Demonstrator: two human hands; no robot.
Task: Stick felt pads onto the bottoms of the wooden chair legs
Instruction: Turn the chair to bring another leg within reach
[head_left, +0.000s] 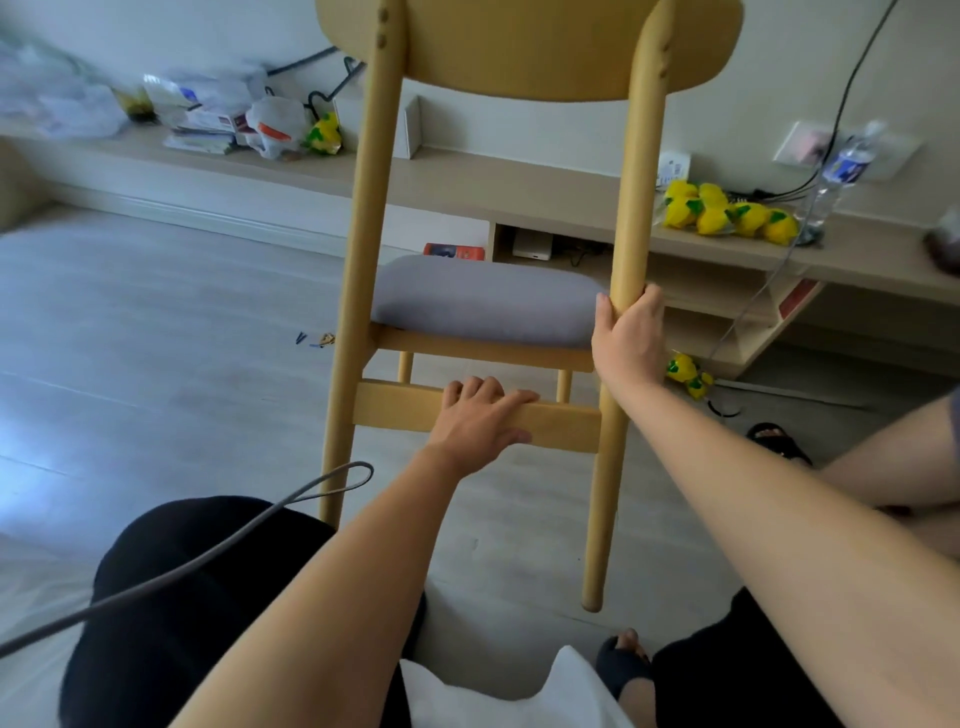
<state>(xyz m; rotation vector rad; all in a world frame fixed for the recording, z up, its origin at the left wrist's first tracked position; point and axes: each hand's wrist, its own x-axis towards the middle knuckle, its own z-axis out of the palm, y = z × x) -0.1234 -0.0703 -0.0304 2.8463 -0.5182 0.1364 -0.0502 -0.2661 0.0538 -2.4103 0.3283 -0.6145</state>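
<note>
The left hand lies over the lower crossbar at 12 o'clock, fingers hooked over its top edge, thumb on the front face. The right hand wraps the rear leg at 1 o'clock, just beside the grey seat. The wooden chair is upright, its back toward the person. Yellow toys sit on the low shelf at 2 o'clock.
</note>
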